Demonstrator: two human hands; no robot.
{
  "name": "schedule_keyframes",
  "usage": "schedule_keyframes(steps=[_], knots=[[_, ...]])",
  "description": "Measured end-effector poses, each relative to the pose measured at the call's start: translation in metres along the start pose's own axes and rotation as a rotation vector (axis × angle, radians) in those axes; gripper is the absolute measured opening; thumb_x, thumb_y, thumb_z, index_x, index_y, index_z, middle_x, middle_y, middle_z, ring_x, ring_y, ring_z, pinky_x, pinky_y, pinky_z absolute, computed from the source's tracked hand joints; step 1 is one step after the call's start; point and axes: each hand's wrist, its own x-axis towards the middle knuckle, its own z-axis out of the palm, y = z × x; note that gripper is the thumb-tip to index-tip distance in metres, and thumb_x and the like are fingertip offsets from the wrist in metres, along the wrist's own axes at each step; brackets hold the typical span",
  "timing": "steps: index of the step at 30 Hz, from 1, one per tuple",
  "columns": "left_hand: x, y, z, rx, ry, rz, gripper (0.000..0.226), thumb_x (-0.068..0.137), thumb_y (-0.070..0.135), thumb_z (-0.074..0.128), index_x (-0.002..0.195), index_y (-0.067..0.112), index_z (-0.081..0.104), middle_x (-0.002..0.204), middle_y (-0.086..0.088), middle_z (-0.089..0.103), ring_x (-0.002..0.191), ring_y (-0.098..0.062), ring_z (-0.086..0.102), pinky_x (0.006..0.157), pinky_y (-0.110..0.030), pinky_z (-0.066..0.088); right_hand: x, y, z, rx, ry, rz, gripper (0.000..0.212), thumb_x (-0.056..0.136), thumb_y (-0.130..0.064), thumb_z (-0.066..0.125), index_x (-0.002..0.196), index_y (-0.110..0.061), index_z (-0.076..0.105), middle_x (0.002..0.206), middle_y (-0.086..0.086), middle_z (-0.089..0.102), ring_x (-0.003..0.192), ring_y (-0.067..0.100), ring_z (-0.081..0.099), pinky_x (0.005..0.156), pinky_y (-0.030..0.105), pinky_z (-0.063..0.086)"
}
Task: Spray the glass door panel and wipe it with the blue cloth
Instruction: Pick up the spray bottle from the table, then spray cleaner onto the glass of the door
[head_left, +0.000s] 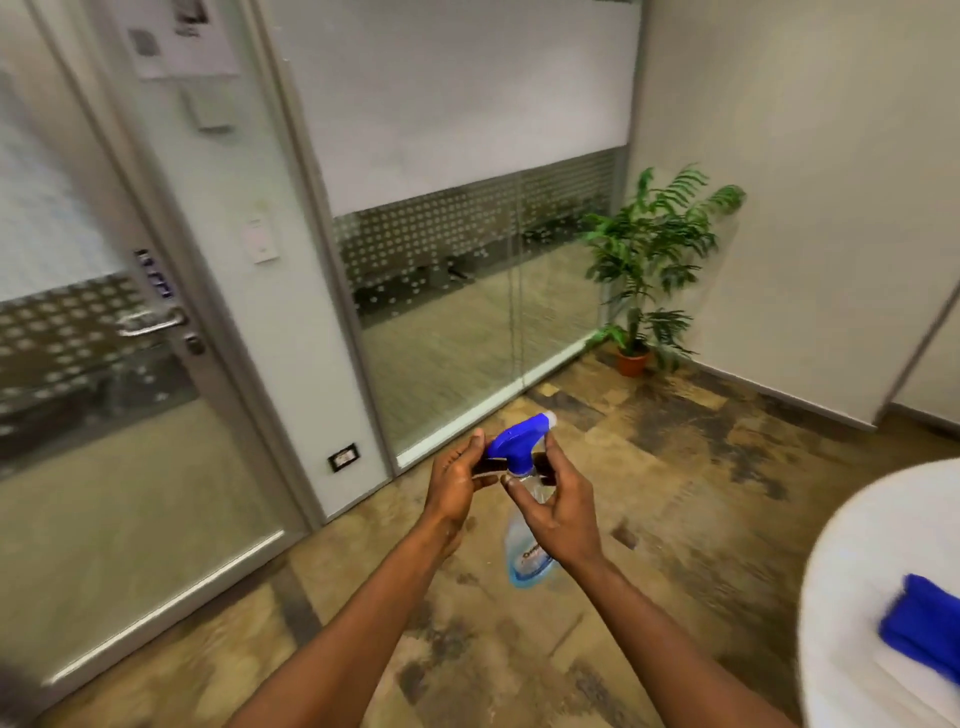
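Both hands (511, 491) clamped on spray bottle (524, 514), open floor (675, 467) before glass door panel (104, 415).

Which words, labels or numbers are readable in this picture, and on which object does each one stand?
None can be read.
Clear plastic spray bottle with blue trigger head: blue label print, blurred.
White paper notices on the glass door panel: code square and text, too blurred.
Dark keypad above the metal door handle: marks too small.
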Motion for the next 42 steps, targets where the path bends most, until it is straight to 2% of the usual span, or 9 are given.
schedule_keyframes(steps=[6, 10, 15, 20, 22, 27, 33, 37, 42], knots=[[-0.002, -0.006, -0.130, 0.070, 0.210, -0.072, 0.033, 0.107, 0.034, 0.043, 0.099, 0.026, 0.074, 0.090, 0.012, 0.080, 0.094, -0.005, 0.072, 0.095, -0.041, 0.048, 0.014, -0.056, 0.115, 0.141, -0.240, -0.064, 0.058, 0.087, -0.025, 0.078, 0.139, -0.016, 0.055, 0.087, -0.019, 0.061, 0.084, 0.009, 0.061, 0.080, 0.021, 0.051], [-0.009, -0.012, -0.195, 0.049, 0.328, -0.107, 0.033, 0.105, 0.040, 0.046, 0.099, 0.027, 0.076, 0.101, 0.004, 0.079, 0.102, -0.014, 0.071, 0.090, -0.034, 0.051, 0.021, -0.097, 0.179, 0.274, -0.417, -0.064, 0.045, 0.085, -0.024, 0.081, 0.125, -0.022, 0.060, 0.086, -0.006, 0.061, 0.082, 0.015, 0.062, 0.083, 0.035, 0.057], [0.008, -0.048, -0.269, -0.121, 0.453, -0.148, 0.062, 0.088, 0.076, 0.048, 0.112, 0.025, 0.076, 0.119, -0.010, 0.076, 0.120, -0.031, 0.068, 0.114, -0.059, 0.043, 0.025, -0.133, 0.259, 0.385, -0.574, -0.016, 0.067, 0.078, -0.029, 0.087, 0.137, -0.027, 0.056, 0.100, -0.002, 0.069, 0.094, 0.010, 0.070, 0.094, 0.031, 0.058], [0.002, -0.008, -0.307, -0.158, 0.650, -0.092, 0.060, 0.102, 0.064, 0.028, 0.103, 0.029, 0.078, 0.110, -0.003, 0.080, 0.113, -0.022, 0.072, 0.111, -0.049, 0.049, 0.035, -0.153, 0.332, 0.440, -0.650, 0.009, 0.086, 0.069, -0.051, 0.084, 0.144, -0.025, 0.051, 0.110, 0.002, 0.073, 0.104, 0.011, 0.072, 0.097, 0.032, 0.058], [0.007, 0.003, -0.330, -0.159, 0.675, -0.093, 0.062, 0.103, 0.063, 0.023, 0.105, 0.028, 0.075, 0.107, -0.003, 0.079, 0.106, -0.019, 0.073, 0.102, -0.041, 0.055, 0.041, -0.161, 0.363, 0.446, -0.686, -0.008, 0.080, 0.074, -0.044, 0.085, 0.144, -0.025, 0.052, 0.112, 0.002, 0.073, 0.105, 0.009, 0.071, 0.097, 0.032, 0.059], [0.035, 0.034, -0.396, -0.081, 0.808, -0.069, 0.071, 0.097, 0.072, 0.018, 0.108, 0.030, 0.075, 0.105, 0.000, 0.080, 0.102, -0.017, 0.074, 0.096, -0.038, 0.057, 0.069, -0.190, 0.443, 0.516, -0.706, -0.076, 0.067, 0.082, -0.028, 0.084, 0.138, -0.036, 0.050, 0.124, -0.010, 0.063, 0.101, 0.004, 0.067, 0.087, 0.015, 0.056], [0.090, 0.085, -0.482, 0.051, 0.977, 0.024, 0.080, 0.089, 0.079, 0.015, 0.099, 0.032, 0.078, 0.094, 0.006, 0.081, 0.096, -0.012, 0.075, 0.095, -0.040, 0.057, 0.124, -0.235, 0.550, 0.590, -0.612, -0.168, 0.057, 0.080, -0.047, 0.081, 0.126, -0.018, 0.060, 0.116, -0.005, 0.061, 0.106, 0.011, 0.069, 0.085, 0.029, 0.061], [0.129, 0.112, -0.533, 0.116, 1.106, 0.074, 0.092, 0.080, 0.088, 0.010, 0.097, 0.028, 0.078, 0.096, 0.001, 0.080, 0.095, -0.016, 0.074, 0.094, -0.046, 0.057, 0.155, -0.267, 0.613, 0.602, -0.539, -0.225, 0.031, 0.086, -0.036, 0.076, 0.108, -0.022, 0.059, 0.089, -0.005, 0.067, 0.082, 0.014, 0.068, 0.076, 0.039, 0.059], [0.167, 0.154, -0.587, 0.158, 1.149, 0.165, 0.084, 0.085, 0.081, 0.011, 0.094, 0.023, 0.070, 0.099, -0.005, 0.076, 0.095, -0.020, 0.072, 0.092, -0.047, 0.057, 0.196, -0.320, 0.672, 0.638, -0.493, -0.226, 0.018, 0.091, -0.031, 0.071, 0.102, -0.022, 0.060, 0.096, 0.003, 0.069, 0.085, 0.018, 0.068, 0.079, 0.036, 0.056]])
